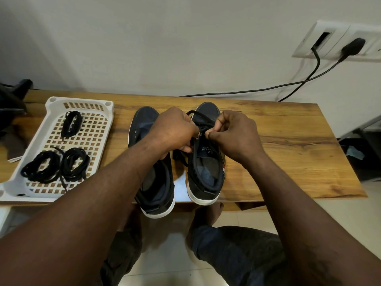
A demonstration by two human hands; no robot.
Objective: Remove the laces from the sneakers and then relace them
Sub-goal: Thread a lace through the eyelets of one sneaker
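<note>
Right hand [233, 135]: narrow grip, thumb and forefinger pinching the lace [195, 112] just above the eyelets of the right sneaker [206, 174]. Left hand [175, 131]: grip curled on that sneaker's eyelet flap, steadying it.

Risk noted: a slack loop of lace arched over the toe, so a hard pull might jam it at an eyelet. It might also drag the sneaker, whose heel sat at the near edge of the desk [288, 141].

The lace ran between both grips, touching my right fingertips. The left sneaker [144, 120] stood just beside, with no lace visible. Spare lace coils [41, 168] lay in the tray [51, 104].
</note>
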